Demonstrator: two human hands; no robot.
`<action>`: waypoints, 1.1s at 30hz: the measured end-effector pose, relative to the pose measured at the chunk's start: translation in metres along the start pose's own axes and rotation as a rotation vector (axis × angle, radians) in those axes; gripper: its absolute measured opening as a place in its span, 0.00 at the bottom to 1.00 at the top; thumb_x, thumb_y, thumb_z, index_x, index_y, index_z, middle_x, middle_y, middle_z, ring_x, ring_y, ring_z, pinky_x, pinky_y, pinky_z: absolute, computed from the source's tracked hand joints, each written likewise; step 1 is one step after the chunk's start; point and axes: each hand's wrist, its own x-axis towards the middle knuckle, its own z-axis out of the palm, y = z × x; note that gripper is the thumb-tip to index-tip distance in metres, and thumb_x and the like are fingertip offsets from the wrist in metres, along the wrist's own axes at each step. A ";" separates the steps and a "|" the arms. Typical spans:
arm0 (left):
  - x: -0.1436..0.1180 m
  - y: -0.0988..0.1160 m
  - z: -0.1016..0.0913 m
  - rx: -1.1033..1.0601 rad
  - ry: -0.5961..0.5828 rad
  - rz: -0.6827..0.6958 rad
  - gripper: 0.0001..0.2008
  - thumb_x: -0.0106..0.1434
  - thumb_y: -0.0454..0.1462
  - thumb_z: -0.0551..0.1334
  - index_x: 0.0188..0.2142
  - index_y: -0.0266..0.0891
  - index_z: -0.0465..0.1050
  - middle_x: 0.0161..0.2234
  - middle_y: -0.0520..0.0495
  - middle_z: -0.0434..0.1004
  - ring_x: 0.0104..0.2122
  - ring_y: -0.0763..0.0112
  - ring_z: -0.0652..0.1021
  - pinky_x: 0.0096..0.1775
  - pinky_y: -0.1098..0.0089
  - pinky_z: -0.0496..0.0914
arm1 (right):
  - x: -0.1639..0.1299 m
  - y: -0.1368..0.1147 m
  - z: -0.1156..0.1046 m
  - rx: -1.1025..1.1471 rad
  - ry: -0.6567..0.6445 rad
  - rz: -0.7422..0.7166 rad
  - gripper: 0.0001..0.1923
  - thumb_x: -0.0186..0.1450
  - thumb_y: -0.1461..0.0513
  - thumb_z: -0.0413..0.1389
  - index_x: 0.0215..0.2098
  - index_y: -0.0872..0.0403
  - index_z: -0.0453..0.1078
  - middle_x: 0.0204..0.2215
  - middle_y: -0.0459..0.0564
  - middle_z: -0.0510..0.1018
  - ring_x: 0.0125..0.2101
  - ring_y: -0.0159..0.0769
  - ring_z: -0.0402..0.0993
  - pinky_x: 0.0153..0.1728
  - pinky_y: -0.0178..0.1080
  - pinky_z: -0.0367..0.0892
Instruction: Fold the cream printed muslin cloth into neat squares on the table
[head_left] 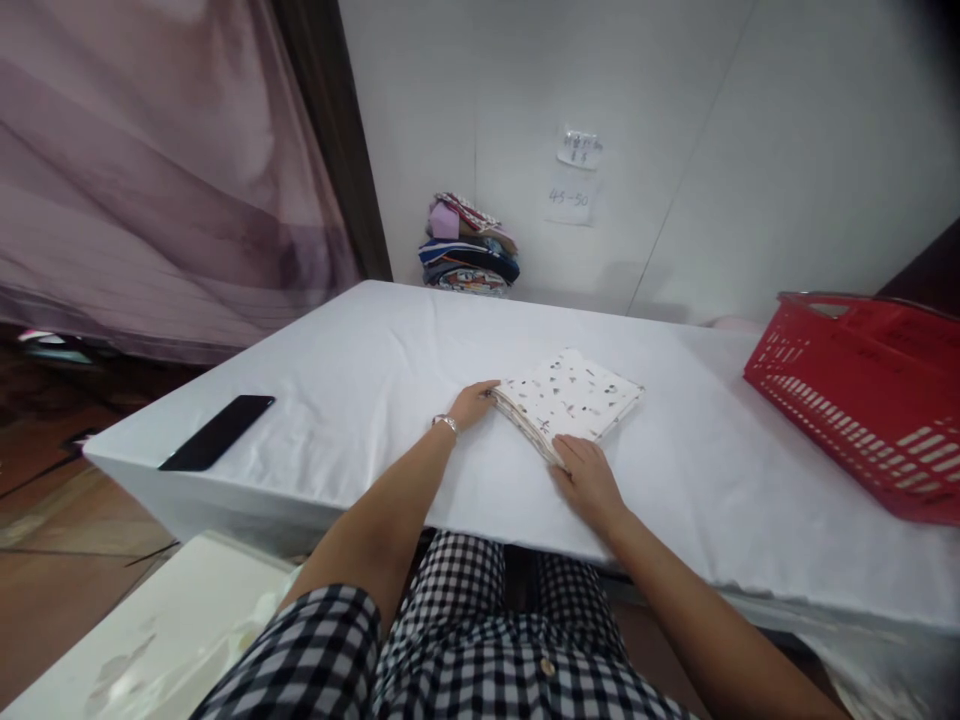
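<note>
A white cloth with a small dark print (574,390), folded into a many-layered square, lies on the white-covered table (420,340) in front of me. At its near left corner, my left hand (472,402) pinches the layered edge between thumb and fingers. My right hand (586,475) grips the near right corner, fingers on top and thumb at the edge. The underside of the cloth is hidden.
A black phone (219,432) lies at the table's left edge. On the right stands a red plastic basket (862,390). Folded fabrics (469,250) are stacked by the back wall. A pink curtain (165,180) hangs at left, above a white surface (172,620) nearer me.
</note>
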 end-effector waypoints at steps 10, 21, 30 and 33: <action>0.003 0.000 0.003 -0.112 0.009 -0.059 0.22 0.56 0.29 0.58 0.50 0.44 0.74 0.43 0.48 0.77 0.33 0.73 0.76 0.40 0.71 0.72 | 0.003 -0.004 -0.001 0.012 0.043 0.032 0.18 0.66 0.62 0.46 0.51 0.55 0.69 0.49 0.55 0.74 0.49 0.44 0.67 0.52 0.46 0.60; 0.003 0.003 -0.002 -0.186 -0.060 -0.081 0.22 0.54 0.33 0.62 0.50 0.41 0.73 0.38 0.48 0.76 0.31 0.74 0.75 0.31 0.75 0.72 | 0.003 -0.002 0.000 0.004 0.028 0.171 0.20 0.70 0.58 0.41 0.52 0.53 0.69 0.47 0.53 0.76 0.47 0.42 0.71 0.51 0.44 0.64; 0.005 0.000 0.000 -0.187 -0.069 -0.072 0.22 0.54 0.32 0.61 0.50 0.40 0.73 0.34 0.50 0.75 0.28 0.75 0.73 0.31 0.75 0.71 | 0.001 0.004 0.004 0.024 0.210 0.173 0.18 0.68 0.59 0.45 0.50 0.54 0.71 0.39 0.52 0.80 0.38 0.38 0.75 0.41 0.39 0.70; 0.005 0.002 -0.001 -0.160 -0.069 -0.063 0.23 0.52 0.32 0.62 0.50 0.40 0.73 0.32 0.51 0.74 0.28 0.75 0.73 0.33 0.74 0.71 | 0.000 0.005 0.005 0.058 0.243 0.220 0.18 0.68 0.57 0.46 0.49 0.53 0.72 0.39 0.51 0.80 0.38 0.38 0.76 0.40 0.39 0.71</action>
